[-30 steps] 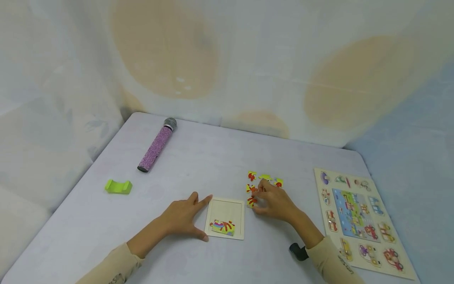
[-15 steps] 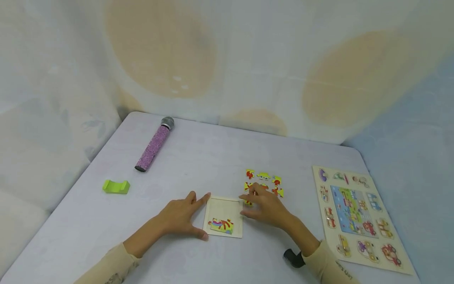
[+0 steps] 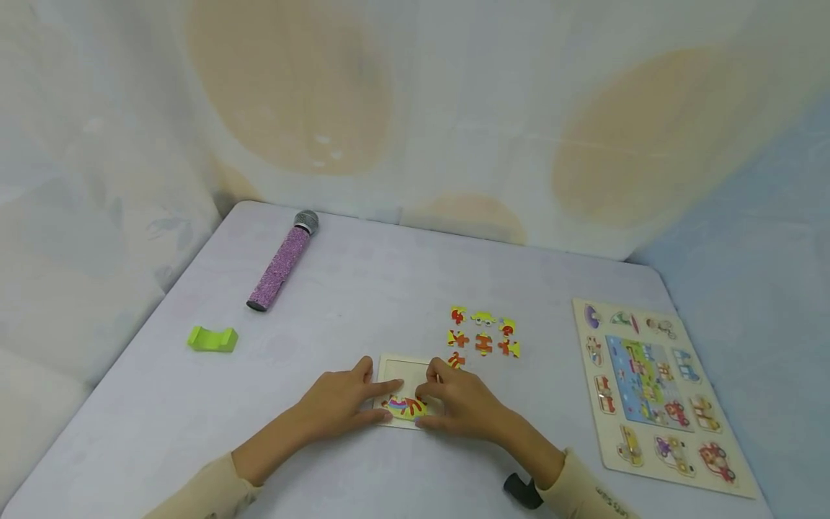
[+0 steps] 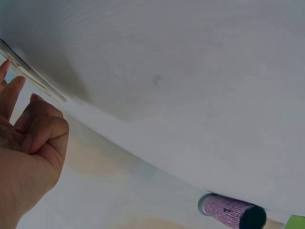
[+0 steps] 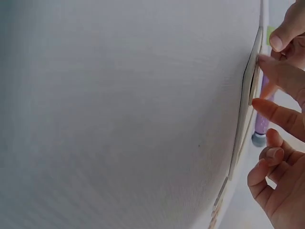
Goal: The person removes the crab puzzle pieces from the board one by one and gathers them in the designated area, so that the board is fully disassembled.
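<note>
Joined jigsaw pieces (image 3: 405, 408), printed in red, yellow and rainbow colours, lie in the lower part of a square wooden puzzle tray (image 3: 387, 369). My left hand (image 3: 333, 404) reaches in from the left, its index finger and thumb extended to the pieces' left side. From the right, my right hand (image 3: 470, 404) has thumb and index tips at the pieces' right edge. In the right wrist view these two fingers (image 5: 281, 117) are straight and apart at the tray, while the other fingers curl. Part of the tray's right side is hidden under this hand.
Several loose jigsaw pieces (image 3: 483, 343) lie in rows beyond my right hand. At the right is a large picture puzzle board (image 3: 609, 447). A glittery purple microphone (image 3: 280, 268) and a green block (image 3: 212, 339) lie at the left. A black device (image 3: 522, 491) sits by my right sleeve.
My right hand has moved left and toward me, from the loose pieces over the tray's right edge to the pieces inside. My left fingers have shifted from the tray's left edge onto its inside.
</note>
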A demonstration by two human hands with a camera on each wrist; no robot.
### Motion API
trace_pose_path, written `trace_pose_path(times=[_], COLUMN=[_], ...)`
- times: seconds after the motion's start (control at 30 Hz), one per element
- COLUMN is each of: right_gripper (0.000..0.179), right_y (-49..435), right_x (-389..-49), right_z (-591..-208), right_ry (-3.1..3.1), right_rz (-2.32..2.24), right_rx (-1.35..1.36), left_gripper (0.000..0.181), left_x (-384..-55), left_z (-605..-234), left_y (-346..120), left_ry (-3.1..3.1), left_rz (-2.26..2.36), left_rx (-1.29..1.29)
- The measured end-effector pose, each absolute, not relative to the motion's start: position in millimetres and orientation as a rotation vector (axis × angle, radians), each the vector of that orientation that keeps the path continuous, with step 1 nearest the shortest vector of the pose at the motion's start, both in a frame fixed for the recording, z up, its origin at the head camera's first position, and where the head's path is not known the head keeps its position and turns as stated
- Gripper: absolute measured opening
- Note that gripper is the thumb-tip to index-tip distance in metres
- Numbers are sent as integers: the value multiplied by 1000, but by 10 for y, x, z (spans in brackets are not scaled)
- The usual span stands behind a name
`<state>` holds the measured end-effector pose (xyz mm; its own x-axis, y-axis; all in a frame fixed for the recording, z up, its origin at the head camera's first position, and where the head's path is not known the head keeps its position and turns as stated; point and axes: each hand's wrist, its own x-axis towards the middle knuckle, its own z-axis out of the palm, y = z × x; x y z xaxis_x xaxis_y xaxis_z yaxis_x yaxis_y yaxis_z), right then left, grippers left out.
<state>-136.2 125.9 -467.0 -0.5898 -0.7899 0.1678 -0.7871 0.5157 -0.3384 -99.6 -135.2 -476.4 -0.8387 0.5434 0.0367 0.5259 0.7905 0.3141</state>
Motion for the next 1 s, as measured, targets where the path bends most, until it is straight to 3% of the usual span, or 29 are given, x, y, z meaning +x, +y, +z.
trace_pose_path(times=[0.27, 0.57, 1.0], right_gripper=[27, 34, 29], right_y=[1255, 1291, 1274], right_x=[-1448, -1496, -1499], right_z=[-4729, -4738, -4762], right_ry=[2788, 2854, 2792], right_rz=[-608, -537, -637], right_rx=[-1459, -1437, -1327], left_gripper=[49, 38, 43], left_x=[-1040, -1107, -1174], left_z=[-4758, -4764, -4788], left_y=[-1318, -1261, -1248], left_ry=[2973, 3047, 2955], left_rz=[408, 378, 452], left_rx=[887, 899, 886])
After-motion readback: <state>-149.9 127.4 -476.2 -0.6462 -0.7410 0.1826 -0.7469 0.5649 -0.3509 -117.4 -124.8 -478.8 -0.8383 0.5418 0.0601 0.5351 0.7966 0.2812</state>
